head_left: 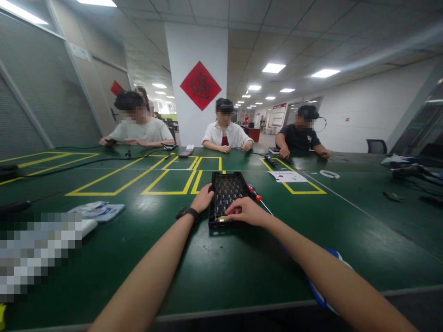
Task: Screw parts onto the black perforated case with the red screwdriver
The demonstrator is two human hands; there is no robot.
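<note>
A black open case (226, 191) lies lengthwise on the green table in front of me, with rows of small shiny parts inside. My left hand (202, 199), wearing a dark wristband, grips the case's left side, fingers closed against the wall. Over the near end, my right hand (247, 211) is pinched, thumb and fingertips at a small yellowish piece (222, 219) inside the near edge. Its far side is partly hidden by the fingers. Against the right side of the case rests a screwdriver (256, 193) with a red and black handle; its shaft points toward me.
Yellow tape outlines (166, 192) mark the green table (194, 276). Plastic packets (107, 212) lie at left, a blue-and-white item (320, 295) under my right forearm. A paper sheet (287, 177) and white ring (329, 174) lie farther right. Several people sit across, with cables near them.
</note>
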